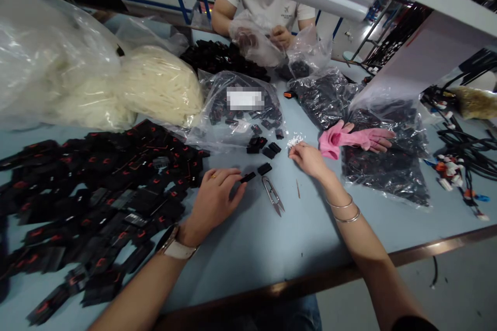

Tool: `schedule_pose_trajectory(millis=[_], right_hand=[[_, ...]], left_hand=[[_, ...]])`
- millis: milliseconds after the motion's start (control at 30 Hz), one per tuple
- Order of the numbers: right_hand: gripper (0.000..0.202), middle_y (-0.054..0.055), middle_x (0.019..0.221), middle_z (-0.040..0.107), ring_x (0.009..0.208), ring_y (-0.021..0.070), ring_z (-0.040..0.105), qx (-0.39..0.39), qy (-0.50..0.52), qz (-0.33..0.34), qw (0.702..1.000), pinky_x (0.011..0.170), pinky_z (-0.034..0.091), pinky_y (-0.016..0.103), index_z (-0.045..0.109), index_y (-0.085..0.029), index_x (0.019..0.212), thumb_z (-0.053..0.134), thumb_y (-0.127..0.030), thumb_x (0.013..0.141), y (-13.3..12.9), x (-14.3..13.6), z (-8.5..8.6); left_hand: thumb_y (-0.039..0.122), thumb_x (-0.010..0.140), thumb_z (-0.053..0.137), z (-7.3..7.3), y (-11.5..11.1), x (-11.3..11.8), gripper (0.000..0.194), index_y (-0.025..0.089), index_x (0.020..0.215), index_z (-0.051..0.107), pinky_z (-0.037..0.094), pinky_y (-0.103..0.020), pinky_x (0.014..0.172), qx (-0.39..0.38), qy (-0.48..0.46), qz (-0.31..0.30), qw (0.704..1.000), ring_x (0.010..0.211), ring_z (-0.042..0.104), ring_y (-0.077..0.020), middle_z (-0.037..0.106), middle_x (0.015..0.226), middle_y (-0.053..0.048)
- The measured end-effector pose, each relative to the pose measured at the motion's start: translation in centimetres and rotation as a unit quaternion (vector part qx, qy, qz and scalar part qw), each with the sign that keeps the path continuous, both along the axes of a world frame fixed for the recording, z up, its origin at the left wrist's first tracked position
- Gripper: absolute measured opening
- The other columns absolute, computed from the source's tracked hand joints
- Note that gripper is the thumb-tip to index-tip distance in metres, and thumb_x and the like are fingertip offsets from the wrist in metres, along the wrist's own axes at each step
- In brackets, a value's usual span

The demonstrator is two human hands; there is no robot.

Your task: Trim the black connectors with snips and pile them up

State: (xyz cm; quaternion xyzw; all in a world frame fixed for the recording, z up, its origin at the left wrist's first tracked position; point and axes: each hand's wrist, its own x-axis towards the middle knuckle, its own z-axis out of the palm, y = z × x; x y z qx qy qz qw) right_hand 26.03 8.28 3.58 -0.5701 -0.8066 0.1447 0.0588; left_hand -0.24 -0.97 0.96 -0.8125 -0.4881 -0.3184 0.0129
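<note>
My left hand holds one end of a small black connector housing between thumb and fingers, just above the table. My right hand is closed in a pinch at the near edge of a little pile of tiny white pieces; whatever the fingertips hold is too small to make out. Another black housing lies beside the left hand's piece. Just below it rest metal thread snips, blades toward me. Several more black housings sit in a loose group between my hands and a clear bag.
A big heap of black housings spreads on the left. Behind stand bags of pale pieces and a labelled bag. A pink glove lies by dark-filled bags. Cables lie right. A co-worker sits opposite.
</note>
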Motion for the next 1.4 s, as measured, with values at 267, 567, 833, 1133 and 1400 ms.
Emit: schedule_pose_trajectory(millis=[267,567,833,1133,1400], right_hand=[[0.011,0.006,0.09,0.07,0.082,0.0166,0.061,0.016,0.133,0.004,0.991,0.074,0.044,0.028,0.071,-0.018,0.083,0.06,-0.017,0.082,1.0,1.8,-0.1],[0.012,0.005,0.092,0.07,0.079,0.017,0.062,0.009,0.044,-0.024,0.999,0.068,0.042,0.026,0.072,-0.021,0.084,0.061,-0.022,0.083,0.3,0.9,-0.1],[0.013,0.005,0.094,0.069,0.083,0.0165,0.062,0.035,0.029,-0.025,0.999,0.069,0.042,0.025,0.071,-0.02,0.089,0.057,-0.022,0.087,0.3,0.4,-0.6],[0.022,0.006,0.1,0.067,0.088,0.0181,0.062,0.062,-0.019,-0.022,0.998,0.066,0.042,0.026,0.069,-0.023,0.099,0.05,-0.027,0.091,0.1,-0.3,-1.2],[0.006,0.001,0.068,0.062,0.063,0.012,0.055,0.051,0.207,-0.052,0.976,0.059,0.041,0.022,0.061,-0.016,0.071,0.055,-0.017,0.071,-0.7,-1.3,-0.4]], left_hand=[[0.03,0.09,0.047,-0.2,0.1,-0.1,0.019,0.017,0.088,0.061,0.045,-0.041,0.082,-0.003,-0.005,0.002,1.0,0.087,0.064,-0.0226,0.07,0.095,-0.008],[0.03,0.091,0.047,-0.1,0.1,-0.2,0.018,0.017,0.088,0.059,0.045,-0.041,0.08,0.007,0.002,-0.002,1.0,0.086,0.065,-0.0226,0.069,0.095,-0.009],[0.027,0.09,0.049,0.0,0.1,-0.1,0.015,0.016,0.087,0.059,0.045,-0.041,0.08,0.012,-0.003,-0.006,1.0,0.086,0.065,-0.0225,0.069,0.094,-0.009],[0.027,0.09,0.049,-0.1,0.0,-0.1,0.016,0.016,0.089,0.06,0.047,-0.041,0.08,0.011,0.002,-0.007,1.0,0.087,0.065,-0.0231,0.069,0.095,-0.009],[0.029,0.089,0.049,0.0,0.0,0.1,0.016,0.018,0.089,0.061,0.051,-0.037,0.078,-0.01,-0.031,-0.003,0.999,0.088,0.064,-0.0215,0.069,0.095,-0.008]])
